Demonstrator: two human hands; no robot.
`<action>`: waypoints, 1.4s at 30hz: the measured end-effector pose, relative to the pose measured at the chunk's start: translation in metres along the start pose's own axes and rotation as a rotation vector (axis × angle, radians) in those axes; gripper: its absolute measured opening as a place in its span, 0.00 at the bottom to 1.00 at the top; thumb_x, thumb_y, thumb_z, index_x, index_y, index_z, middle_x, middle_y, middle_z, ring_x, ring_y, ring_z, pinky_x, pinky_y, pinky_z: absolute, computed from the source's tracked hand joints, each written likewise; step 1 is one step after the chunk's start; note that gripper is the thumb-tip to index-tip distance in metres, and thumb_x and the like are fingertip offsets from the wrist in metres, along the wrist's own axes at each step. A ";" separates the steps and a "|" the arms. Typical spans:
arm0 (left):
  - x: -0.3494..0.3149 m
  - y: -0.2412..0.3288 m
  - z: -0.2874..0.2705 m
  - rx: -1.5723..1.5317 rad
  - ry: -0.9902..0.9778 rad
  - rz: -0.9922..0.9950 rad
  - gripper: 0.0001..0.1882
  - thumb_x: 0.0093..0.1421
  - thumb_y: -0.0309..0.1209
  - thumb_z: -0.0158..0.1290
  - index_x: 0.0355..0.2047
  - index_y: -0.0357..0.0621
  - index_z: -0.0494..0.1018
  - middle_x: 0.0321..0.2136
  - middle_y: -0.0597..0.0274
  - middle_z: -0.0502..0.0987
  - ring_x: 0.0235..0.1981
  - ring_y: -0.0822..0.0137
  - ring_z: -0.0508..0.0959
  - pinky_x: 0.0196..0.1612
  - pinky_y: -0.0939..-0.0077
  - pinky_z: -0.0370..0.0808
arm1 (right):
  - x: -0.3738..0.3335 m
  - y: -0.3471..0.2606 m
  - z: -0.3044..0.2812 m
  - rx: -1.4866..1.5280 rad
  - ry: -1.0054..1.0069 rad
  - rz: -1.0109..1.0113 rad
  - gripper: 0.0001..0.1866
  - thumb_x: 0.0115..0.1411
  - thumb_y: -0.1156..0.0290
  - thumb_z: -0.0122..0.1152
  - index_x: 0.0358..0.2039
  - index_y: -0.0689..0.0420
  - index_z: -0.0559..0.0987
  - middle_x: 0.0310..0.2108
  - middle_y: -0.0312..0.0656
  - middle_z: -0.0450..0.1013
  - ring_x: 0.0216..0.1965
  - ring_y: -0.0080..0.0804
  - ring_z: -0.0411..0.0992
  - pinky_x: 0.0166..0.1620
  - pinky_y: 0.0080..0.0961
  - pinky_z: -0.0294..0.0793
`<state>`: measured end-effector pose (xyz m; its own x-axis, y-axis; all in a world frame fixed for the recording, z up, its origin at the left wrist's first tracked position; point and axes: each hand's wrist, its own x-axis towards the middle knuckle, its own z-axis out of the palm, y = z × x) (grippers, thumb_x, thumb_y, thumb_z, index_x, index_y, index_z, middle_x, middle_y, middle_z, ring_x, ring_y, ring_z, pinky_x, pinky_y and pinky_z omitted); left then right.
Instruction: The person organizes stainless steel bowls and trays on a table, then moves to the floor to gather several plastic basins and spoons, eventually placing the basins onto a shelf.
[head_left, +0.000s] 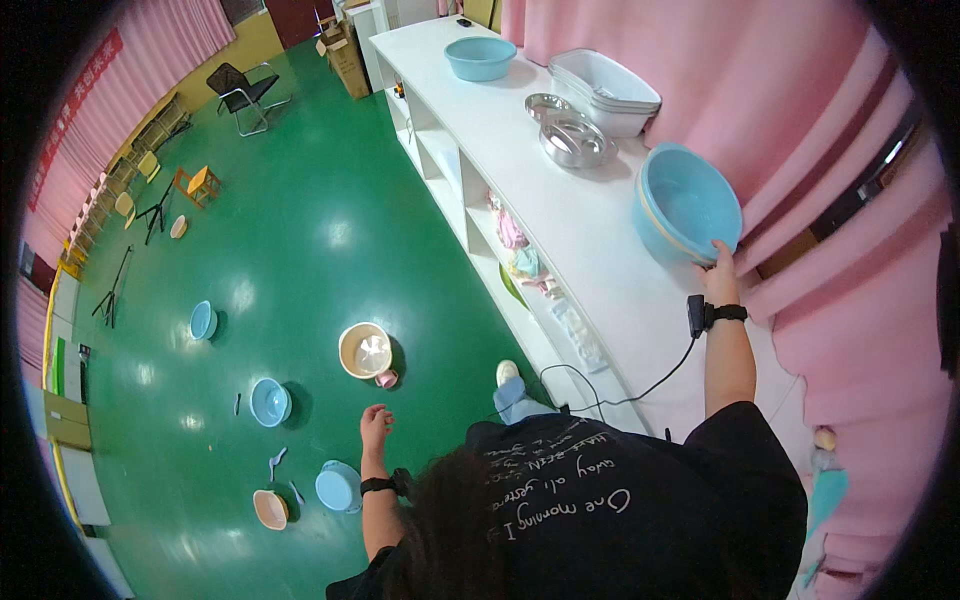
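Judged at grasping stage and calling for two-handed support next, holds rim of blue basin (690, 195) on white counter (600, 232), upper right of frame, in clamped fingers of right hand (719, 278), and nothing in seemingly half-curled fingers of left hand (376, 427), lower centre-left.
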<state>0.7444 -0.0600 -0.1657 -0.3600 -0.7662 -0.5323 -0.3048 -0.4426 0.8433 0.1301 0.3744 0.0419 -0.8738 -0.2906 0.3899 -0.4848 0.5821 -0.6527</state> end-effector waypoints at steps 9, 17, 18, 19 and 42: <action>0.069 0.028 0.038 0.158 -0.109 -0.165 0.14 0.56 0.32 0.44 0.42 0.43 0.67 0.29 0.65 0.73 0.27 0.71 0.74 0.26 0.74 0.70 | 0.135 0.068 0.051 0.042 -0.092 0.104 0.34 0.42 0.84 0.65 0.52 0.58 0.63 0.42 0.47 0.68 0.37 0.32 0.70 0.41 0.27 0.71; 0.093 0.082 0.088 -0.015 -0.001 -0.306 0.14 0.57 0.36 0.46 0.42 0.45 0.67 0.26 0.67 0.71 0.26 0.72 0.72 0.27 0.74 0.68 | 0.194 0.098 0.078 0.940 0.048 0.614 0.31 0.49 0.64 0.60 0.52 0.59 0.62 0.46 0.49 0.63 0.42 0.38 0.66 0.45 0.34 0.69; 0.094 0.089 0.098 -0.006 -0.003 -0.330 0.14 0.57 0.37 0.47 0.42 0.46 0.66 0.26 0.68 0.71 0.26 0.72 0.72 0.27 0.74 0.68 | 0.195 0.088 0.081 0.974 0.107 0.678 0.32 0.50 0.59 0.59 0.52 0.59 0.62 0.47 0.49 0.62 0.43 0.39 0.65 0.46 0.35 0.69; 0.095 0.097 0.106 0.004 -0.007 -0.350 0.15 0.57 0.38 0.48 0.42 0.47 0.66 0.26 0.68 0.71 0.26 0.72 0.72 0.27 0.74 0.68 | 0.198 0.083 0.081 0.989 0.150 0.742 0.34 0.51 0.55 0.58 0.53 0.59 0.61 0.48 0.49 0.62 0.44 0.41 0.65 0.46 0.36 0.68; 0.118 0.047 -0.003 -0.106 0.045 -0.458 0.14 0.58 0.37 0.46 0.42 0.45 0.67 0.31 0.63 0.72 0.30 0.67 0.73 0.32 0.67 0.69 | 0.152 -0.041 0.174 0.142 0.808 0.750 0.27 0.52 0.51 0.48 0.43 0.63 0.67 0.43 0.55 0.65 0.43 0.48 0.66 0.44 0.43 0.68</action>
<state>0.6903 -0.1724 -0.1885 -0.1698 -0.4994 -0.8496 -0.3307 -0.7832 0.5265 0.0107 0.1736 0.0151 -0.6912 0.7091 0.1397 0.1115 0.2956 -0.9488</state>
